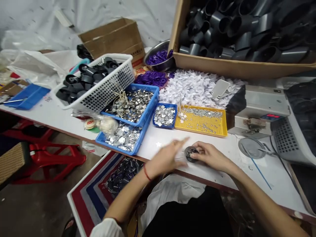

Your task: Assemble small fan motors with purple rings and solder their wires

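Note:
At the front edge of the white table, my right hand [209, 155] has its fingers closed round the rim of a small round black plastic part [191, 153], which rests on the tabletop. My left hand [168, 157] is just left of that part, smeared by motion, with index finger and thumb spread apart and nothing visible between them. A small white star-shaped piece [158, 144] lies on the table beyond the left hand. Ahead of both hands sit a yellow tray [200, 131] of small metal pieces and a little blue tray [164, 126] of silvery square pieces.
Blue trays [155, 92] of metal discs and a white basket [98, 95] of black parts stand left. Behind lie white paper pieces [187, 87], purple rings [151, 79] and a carton [237, 67] of dark tubes. A machine [265, 105] and blue stick [261, 173] are right.

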Demonstrator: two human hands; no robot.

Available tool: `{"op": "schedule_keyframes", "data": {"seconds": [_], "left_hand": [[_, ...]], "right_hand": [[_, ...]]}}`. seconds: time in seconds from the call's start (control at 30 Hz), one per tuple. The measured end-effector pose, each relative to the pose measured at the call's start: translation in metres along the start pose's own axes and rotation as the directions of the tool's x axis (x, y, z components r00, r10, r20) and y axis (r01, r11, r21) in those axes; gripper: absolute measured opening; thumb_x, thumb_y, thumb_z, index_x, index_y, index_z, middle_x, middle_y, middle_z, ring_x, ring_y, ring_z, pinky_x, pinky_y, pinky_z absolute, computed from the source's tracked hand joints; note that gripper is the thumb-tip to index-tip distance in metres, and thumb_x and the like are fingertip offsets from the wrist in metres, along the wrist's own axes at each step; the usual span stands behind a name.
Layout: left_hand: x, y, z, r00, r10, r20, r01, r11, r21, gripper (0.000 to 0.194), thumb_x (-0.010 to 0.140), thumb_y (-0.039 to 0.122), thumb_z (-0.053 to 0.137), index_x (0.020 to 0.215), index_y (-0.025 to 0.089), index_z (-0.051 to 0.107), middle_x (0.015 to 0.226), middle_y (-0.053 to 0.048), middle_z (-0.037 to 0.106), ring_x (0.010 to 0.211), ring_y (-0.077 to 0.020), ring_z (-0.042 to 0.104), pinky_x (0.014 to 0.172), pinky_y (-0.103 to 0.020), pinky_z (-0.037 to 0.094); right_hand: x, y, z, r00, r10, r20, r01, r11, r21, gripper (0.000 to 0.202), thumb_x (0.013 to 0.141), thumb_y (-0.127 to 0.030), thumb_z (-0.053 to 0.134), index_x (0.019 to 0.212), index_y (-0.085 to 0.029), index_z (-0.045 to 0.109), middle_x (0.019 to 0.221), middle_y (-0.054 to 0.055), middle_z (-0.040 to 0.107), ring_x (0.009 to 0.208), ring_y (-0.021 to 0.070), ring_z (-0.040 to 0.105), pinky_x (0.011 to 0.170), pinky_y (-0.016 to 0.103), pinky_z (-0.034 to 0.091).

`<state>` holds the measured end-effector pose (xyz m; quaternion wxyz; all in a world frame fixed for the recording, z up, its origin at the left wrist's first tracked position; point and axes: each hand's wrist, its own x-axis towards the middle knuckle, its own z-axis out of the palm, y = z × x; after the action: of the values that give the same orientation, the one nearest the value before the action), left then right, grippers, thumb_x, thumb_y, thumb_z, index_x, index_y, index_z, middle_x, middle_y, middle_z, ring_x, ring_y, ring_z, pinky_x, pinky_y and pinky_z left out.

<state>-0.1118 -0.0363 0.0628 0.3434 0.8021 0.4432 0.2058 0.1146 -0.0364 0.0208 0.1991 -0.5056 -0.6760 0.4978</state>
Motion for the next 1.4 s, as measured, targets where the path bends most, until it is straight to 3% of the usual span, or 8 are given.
{"op": "schedule_keyframes", "data": {"seconds": [0.1,0.2,0.3,0.67,0.87,1.07,1.23,1.4], "left_hand": [[0.011,-0.035,-0.104,0.886,-0.149,-0.439,0.306,0.899,0.313,0.039,0.090,0.030,0.058,0.126,0.014,0.058,0.115,-0.011,0.066,0.100,-0.0245,0.062,0.086,-0.040,0.051],[0.031,-0.089,-0.186,0.725,-0.273,-0.632,0.662,0.531,0.530,0.023,0.086,0.018,0.056,0.103,0.011,0.069,0.098,-0.013,0.068,0.095,-0.0279,0.061,0.085,-0.042,0.046],[0.054,-0.132,-0.210,0.940,-0.186,-0.287,0.341,0.466,0.816,0.028,0.085,0.010,0.047,0.100,0.014,0.070,0.105,-0.015,0.066,0.103,-0.0276,0.057,0.085,-0.040,0.042],[0.069,-0.163,-0.209,0.966,-0.150,-0.211,0.254,0.390,0.885,0.025,0.080,0.014,0.049,0.063,0.015,0.067,0.081,-0.014,0.065,0.095,-0.0282,0.053,0.092,-0.047,0.032],[0.039,-0.128,-0.193,0.788,-0.116,-0.604,0.557,0.552,0.621,0.027,0.087,0.032,0.053,0.082,0.013,0.072,0.098,-0.010,0.070,0.106,-0.0319,0.053,0.104,-0.060,0.020],[0.053,-0.069,-0.129,0.816,0.044,-0.576,0.360,0.741,0.567,0.028,0.088,0.030,0.051,0.078,0.019,0.074,0.072,-0.004,0.068,0.078,-0.0217,0.062,0.104,-0.049,0.033],[0.060,-0.027,-0.076,0.848,-0.117,-0.516,0.210,0.970,0.126,0.024,0.085,0.029,0.057,0.077,0.015,0.075,0.064,-0.001,0.069,0.061,-0.0163,0.060,0.060,-0.026,0.044],[0.042,-0.007,-0.044,0.835,0.403,-0.375,-0.228,0.873,0.431,0.019,0.091,0.022,0.054,0.088,0.016,0.072,0.064,0.000,0.063,0.056,-0.0099,0.054,0.055,-0.022,0.038]], "right_hand": [[0.017,0.002,0.002,1.000,0.004,-0.017,-0.009,0.960,-0.282,0.017,0.082,-0.034,0.064,0.091,-0.021,0.069,0.081,0.005,0.072,0.071,0.0210,0.064,0.059,0.027,0.041],[0.026,0.004,0.016,0.999,0.048,0.025,-0.030,0.873,-0.486,0.016,0.086,-0.029,0.059,0.090,-0.020,0.072,0.089,0.009,0.071,0.080,0.0234,0.065,0.066,0.030,0.043],[0.025,0.006,0.029,0.999,0.044,-0.007,-0.040,0.823,-0.566,0.026,0.090,-0.029,0.054,0.103,-0.016,0.071,0.099,0.013,0.069,0.092,0.0271,0.064,0.077,0.035,0.047],[-0.037,0.011,0.023,0.955,-0.216,-0.204,0.125,0.916,-0.382,0.032,0.093,-0.043,0.050,0.111,-0.023,0.068,0.106,0.008,0.071,0.098,0.0271,0.066,0.085,0.045,0.050],[-0.012,-0.016,0.017,0.976,-0.139,-0.167,0.130,0.990,-0.061,0.025,0.090,-0.042,0.057,0.097,-0.024,0.073,0.095,0.006,0.072,0.087,0.0218,0.067,0.075,0.035,0.054],[0.066,-0.053,0.028,0.937,-0.225,-0.267,0.271,0.951,0.149,0.050,0.085,-0.040,0.063,0.131,-0.024,0.054,0.097,0.006,0.068,0.082,0.0188,0.063,0.074,0.035,0.051],[0.106,-0.073,0.025,0.871,-0.232,-0.433,0.347,0.915,0.207,0.068,0.070,-0.045,0.078,0.128,-0.023,0.051,0.098,0.005,0.062,0.073,0.0148,0.055,0.069,0.032,0.048],[0.068,-0.061,-0.007,0.962,-0.223,-0.158,0.269,0.872,0.408,0.041,0.082,-0.059,0.060,0.075,-0.019,0.065,0.067,0.000,0.059,0.061,0.0115,0.051,0.059,0.027,0.042]]}}
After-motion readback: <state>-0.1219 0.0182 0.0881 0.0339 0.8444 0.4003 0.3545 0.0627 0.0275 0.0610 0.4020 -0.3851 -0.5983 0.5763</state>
